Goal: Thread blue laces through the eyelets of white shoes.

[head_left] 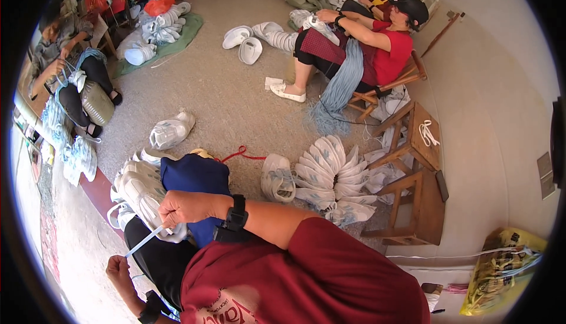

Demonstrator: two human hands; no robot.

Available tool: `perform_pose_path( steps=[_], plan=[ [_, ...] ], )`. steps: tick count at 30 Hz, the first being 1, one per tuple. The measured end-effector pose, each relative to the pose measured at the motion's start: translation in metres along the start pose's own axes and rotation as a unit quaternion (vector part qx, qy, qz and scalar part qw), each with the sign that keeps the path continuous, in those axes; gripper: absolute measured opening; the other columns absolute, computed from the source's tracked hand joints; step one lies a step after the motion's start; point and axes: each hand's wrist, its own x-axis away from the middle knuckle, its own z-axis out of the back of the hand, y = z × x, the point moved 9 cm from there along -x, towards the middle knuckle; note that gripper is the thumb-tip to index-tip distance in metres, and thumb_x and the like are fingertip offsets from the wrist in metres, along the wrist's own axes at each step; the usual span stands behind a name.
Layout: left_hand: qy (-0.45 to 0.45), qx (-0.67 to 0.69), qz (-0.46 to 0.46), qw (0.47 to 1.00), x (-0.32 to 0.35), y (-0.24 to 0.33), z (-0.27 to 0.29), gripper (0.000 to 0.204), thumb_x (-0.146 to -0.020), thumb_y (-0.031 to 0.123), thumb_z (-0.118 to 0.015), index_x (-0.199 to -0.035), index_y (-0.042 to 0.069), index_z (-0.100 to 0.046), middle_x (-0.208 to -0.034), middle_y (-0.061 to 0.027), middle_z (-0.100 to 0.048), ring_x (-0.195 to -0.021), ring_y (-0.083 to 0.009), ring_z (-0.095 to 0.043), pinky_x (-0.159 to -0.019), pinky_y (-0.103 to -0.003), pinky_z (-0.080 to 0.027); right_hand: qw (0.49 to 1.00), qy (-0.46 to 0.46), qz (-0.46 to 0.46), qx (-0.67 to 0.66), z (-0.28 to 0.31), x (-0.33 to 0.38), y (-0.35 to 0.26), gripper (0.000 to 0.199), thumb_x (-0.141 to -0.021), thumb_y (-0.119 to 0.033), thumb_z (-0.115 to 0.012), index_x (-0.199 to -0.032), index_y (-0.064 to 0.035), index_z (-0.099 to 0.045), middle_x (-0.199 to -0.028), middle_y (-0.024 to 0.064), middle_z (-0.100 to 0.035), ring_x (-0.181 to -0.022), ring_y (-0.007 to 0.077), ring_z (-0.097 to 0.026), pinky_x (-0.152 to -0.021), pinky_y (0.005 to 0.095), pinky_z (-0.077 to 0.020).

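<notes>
A pale blue shoelace (pixel 143 241) is pulled straight between my two hands. My right hand (pixel 180 209) is closed on its upper end, in front of a white mesh shoe (pixel 138 179) by my knees. Lower left, over my black trouser leg, my left hand (pixel 119 270) is closed on the other end. White shoe pieces are bunched around that mesh shoe, and a dark blue cloth (pixel 194 177) lies beside it. My right forearm hides part of the cloth.
White shoe uppers (pixel 330 171) fan out in a ring on the floor to the right, near wooden stools (pixel 415 200). A lone white shoe (pixel 172 129) lies ahead. A seated person (pixel 377 41) has blue laces (pixel 348 82) draped over the lap; another person (pixel 65 59) sits left.
</notes>
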Motion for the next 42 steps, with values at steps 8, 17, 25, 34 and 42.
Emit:
perform_pose_path(
  steps=[8,17,25,34,42],
  plan=[
    [-0.006,-0.441,-0.004,0.898,0.015,-0.052,0.011,0.011,-0.073,0.003,-0.051,-0.069,-0.003,-0.060,-0.072,-0.0237,-0.059,-0.070,-0.0374,-0.059,-0.061,-0.044,-0.044,0.997,-0.048,-0.063,0.007,-0.001,0.006,0.017,0.011,-0.076,-0.009,-0.062,-0.072,0.0010,-0.063,-0.064,0.0040,-0.060,-0.058,0.0084,-0.052,-0.055,0.0246,-0.0408],
    [-0.092,-0.036,-0.130,0.987,0.030,0.078,-0.056,0.033,-0.076,0.001,-0.057,-0.109,-0.005,-0.052,-0.101,-0.0150,-0.060,-0.093,-0.0241,-0.058,-0.084,-0.033,-0.044,0.982,-0.144,-0.036,0.113,-0.064,-0.025,0.014,0.018,-0.076,-0.014,-0.063,-0.070,0.0026,-0.061,-0.061,0.0100,-0.059,-0.057,0.0127,-0.052,-0.055,0.0301,-0.0410],
    [-0.258,0.227,-0.086,0.935,0.016,0.125,-0.136,0.022,-0.085,0.009,-0.060,-0.104,-0.002,-0.058,-0.081,0.0003,-0.060,-0.067,-0.0043,-0.053,-0.060,-0.018,-0.044,0.977,-0.067,-0.078,0.186,-0.022,-0.035,0.019,0.017,-0.075,-0.014,-0.064,-0.068,0.0004,-0.061,-0.059,0.0028,-0.057,-0.054,0.0088,-0.048,-0.051,0.0262,-0.0389],
    [-0.141,0.262,0.040,0.954,-0.036,0.056,-0.110,0.010,-0.083,0.012,-0.063,-0.083,0.002,-0.065,-0.067,0.0035,-0.057,-0.058,-0.0030,-0.047,-0.052,-0.018,-0.036,0.978,0.110,-0.178,-0.024,0.022,-0.056,0.106,0.010,-0.080,-0.008,-0.062,-0.072,-0.0040,-0.057,-0.063,-0.0041,-0.051,-0.056,0.0035,-0.041,-0.053,0.0185,-0.0337],
    [-0.092,0.166,0.045,0.981,-0.076,0.026,-0.130,0.011,-0.079,0.013,-0.065,-0.076,0.002,-0.063,-0.059,0.0044,-0.051,-0.050,-0.0037,-0.042,-0.045,-0.019,-0.031,0.956,0.155,-0.236,-0.076,0.033,-0.071,0.136,0.014,-0.070,-0.001,-0.067,-0.067,-0.0048,-0.054,-0.063,-0.0026,-0.051,-0.058,0.0059,-0.045,-0.052,0.0216,-0.0364]
  ],
)
